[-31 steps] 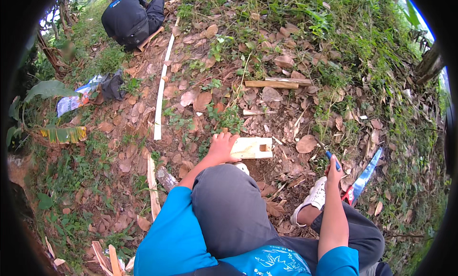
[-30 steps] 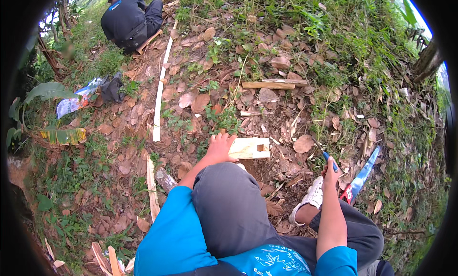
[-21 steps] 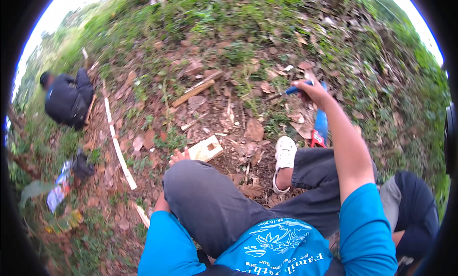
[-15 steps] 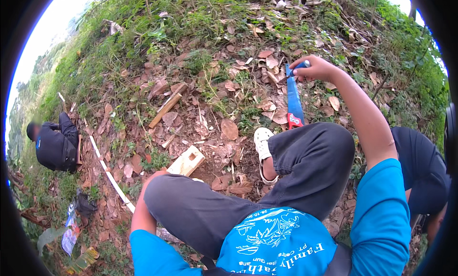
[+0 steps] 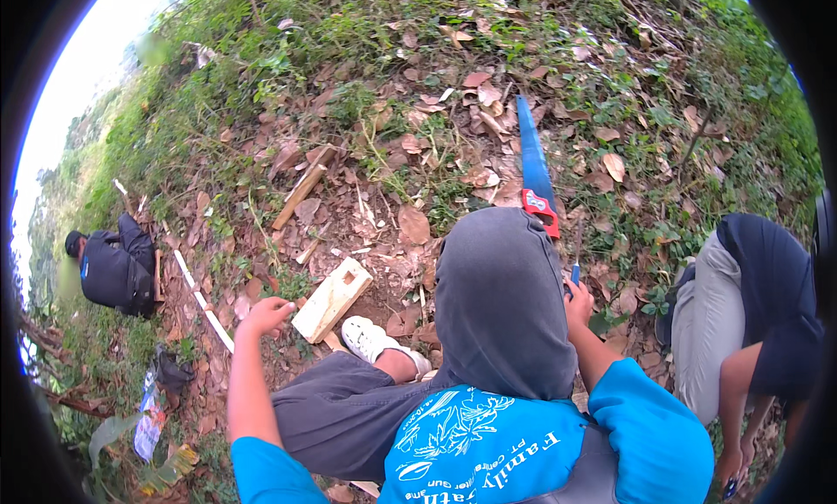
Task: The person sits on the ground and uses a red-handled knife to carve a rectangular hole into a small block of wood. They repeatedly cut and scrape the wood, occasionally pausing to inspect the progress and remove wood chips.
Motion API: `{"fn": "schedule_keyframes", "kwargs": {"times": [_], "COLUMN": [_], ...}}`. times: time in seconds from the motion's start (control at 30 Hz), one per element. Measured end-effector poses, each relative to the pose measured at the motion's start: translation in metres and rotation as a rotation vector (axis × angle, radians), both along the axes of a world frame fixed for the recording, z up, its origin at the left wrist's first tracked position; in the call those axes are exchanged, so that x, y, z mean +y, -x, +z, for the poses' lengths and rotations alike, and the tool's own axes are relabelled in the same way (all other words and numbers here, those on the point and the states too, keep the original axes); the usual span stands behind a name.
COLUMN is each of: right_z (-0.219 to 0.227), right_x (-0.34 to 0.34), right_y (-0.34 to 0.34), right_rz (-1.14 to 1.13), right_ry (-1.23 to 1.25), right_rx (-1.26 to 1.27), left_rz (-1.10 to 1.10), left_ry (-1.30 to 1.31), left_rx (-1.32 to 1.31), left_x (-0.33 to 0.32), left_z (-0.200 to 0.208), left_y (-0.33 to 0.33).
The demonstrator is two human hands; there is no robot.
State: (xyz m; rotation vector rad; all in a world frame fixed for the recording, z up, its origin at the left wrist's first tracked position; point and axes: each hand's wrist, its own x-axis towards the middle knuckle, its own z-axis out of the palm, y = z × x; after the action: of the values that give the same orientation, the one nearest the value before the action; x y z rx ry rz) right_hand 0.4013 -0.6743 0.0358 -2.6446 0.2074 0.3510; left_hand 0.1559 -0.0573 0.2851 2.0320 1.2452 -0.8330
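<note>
My right hand (image 5: 577, 303) is closed round the blue handle of a chisel (image 5: 575, 275), just right of my raised knee. The narrow blade points away from me. At the left, my left hand (image 5: 272, 316) hangs with its fingers loosely bent and apart, holding nothing. Right beside it lies a pale wooden block (image 5: 330, 305) with a rectangular hole cut near its far end. A handsaw (image 5: 534, 151) with a blue blade and a red handle lies on the leaves beyond my knee, its handle toward me.
A short piece of wood (image 5: 302, 187) lies beyond the block, and a long pale strip (image 5: 204, 302) at the left. One person (image 5: 113, 273) crouches at far left; another (image 5: 741, 303) bends over close on my right. A plastic bag (image 5: 150, 421) lies at lower left.
My right hand has drawn back toward me with the chisel, from over the saw blade to beside my knee. My left hand has come into sight by the block. My right knee has risen.
</note>
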Motion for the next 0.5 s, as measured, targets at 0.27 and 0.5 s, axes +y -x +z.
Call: {"fn": "schedule_keyframes", "kwargs": {"times": [0.27,0.5], "right_z": [0.019,0.017], "right_x": [0.084,0.163], "right_y": [-0.075,-0.108], "right_rz": [0.025,0.101], "right_ry": [-0.032,-0.04], "right_rx": [0.054,0.103], "left_rz": [1.023,1.498], "left_ry": [0.685,0.575], "left_rx": [-0.507,-0.84], "left_x": [-0.157,-0.16], "left_z": [-0.19,-0.248], "left_y": [-0.004,-0.019]}}
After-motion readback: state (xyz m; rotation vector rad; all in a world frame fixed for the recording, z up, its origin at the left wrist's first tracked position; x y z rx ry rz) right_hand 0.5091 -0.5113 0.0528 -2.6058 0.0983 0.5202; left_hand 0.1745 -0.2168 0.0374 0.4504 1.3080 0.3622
